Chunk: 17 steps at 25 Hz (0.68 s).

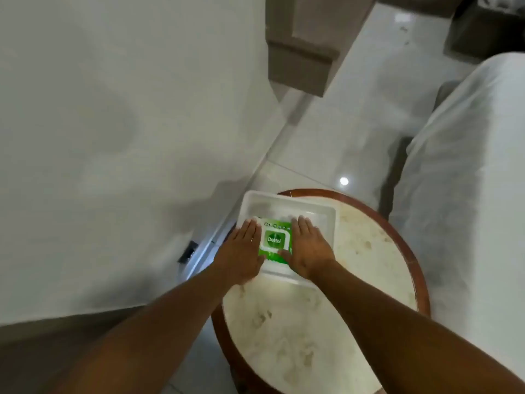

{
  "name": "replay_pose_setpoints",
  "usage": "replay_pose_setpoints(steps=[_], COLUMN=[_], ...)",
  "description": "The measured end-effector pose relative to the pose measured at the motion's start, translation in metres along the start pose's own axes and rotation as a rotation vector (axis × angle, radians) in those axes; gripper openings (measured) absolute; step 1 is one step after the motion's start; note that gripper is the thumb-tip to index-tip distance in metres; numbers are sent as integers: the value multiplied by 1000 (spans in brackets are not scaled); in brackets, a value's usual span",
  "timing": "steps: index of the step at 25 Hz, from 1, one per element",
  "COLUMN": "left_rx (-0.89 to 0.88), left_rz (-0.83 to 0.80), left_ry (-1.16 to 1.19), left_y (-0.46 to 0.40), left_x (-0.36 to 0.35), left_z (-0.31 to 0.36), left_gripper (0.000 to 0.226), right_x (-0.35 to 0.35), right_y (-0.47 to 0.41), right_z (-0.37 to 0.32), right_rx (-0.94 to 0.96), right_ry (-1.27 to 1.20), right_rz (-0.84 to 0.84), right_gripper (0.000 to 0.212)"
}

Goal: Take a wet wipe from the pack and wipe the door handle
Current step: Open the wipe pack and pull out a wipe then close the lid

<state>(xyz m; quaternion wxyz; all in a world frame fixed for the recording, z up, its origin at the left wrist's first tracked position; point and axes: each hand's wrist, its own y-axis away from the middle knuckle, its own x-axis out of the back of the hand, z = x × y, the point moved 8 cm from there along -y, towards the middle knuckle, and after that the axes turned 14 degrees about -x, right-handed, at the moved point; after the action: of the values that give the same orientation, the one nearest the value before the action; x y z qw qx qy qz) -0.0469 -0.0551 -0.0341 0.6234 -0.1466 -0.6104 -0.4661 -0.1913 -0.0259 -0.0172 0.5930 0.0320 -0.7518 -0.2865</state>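
1. The wet wipe pack [275, 240] lies flat in a white tray [318, 211] at the far left edge of a round table [312, 322]; the tray's far corner overhangs the table's wooden rim [409, 245].
2. The left hand [244, 251] and right hand [308, 248] lie flat with fingers extended, one on each side of the pack, touching it but gripping nothing.
3. A white wall [113, 123] stands close on the left; open tiled floor [355, 109] lies beyond.
4. The pack's side edges are hidden under the hands; the image is blurred.
5. The pack is green, with a white-framed lid, shut, reading "Dettol".
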Motion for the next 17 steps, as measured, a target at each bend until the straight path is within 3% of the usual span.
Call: replay_pose_setpoints(steps=[6,12,17], left_rx=[27,135,188], left_rz=[-112,-76,-22], left_ry=[85,321,307], left_y=[-58,-69,-70], left_x=[-70,-92,-106], left_z=[-31,-37,-37], left_gripper=[94,99,97], right_x=[-82,-85,-83], right_y=[-57,-88,-99], right_z=[-9,2,5], right_rx=[55,101,127], right_ry=[-44,-3,71], right_rz=[-126,-129,-107], right_gripper=[88,77,80])
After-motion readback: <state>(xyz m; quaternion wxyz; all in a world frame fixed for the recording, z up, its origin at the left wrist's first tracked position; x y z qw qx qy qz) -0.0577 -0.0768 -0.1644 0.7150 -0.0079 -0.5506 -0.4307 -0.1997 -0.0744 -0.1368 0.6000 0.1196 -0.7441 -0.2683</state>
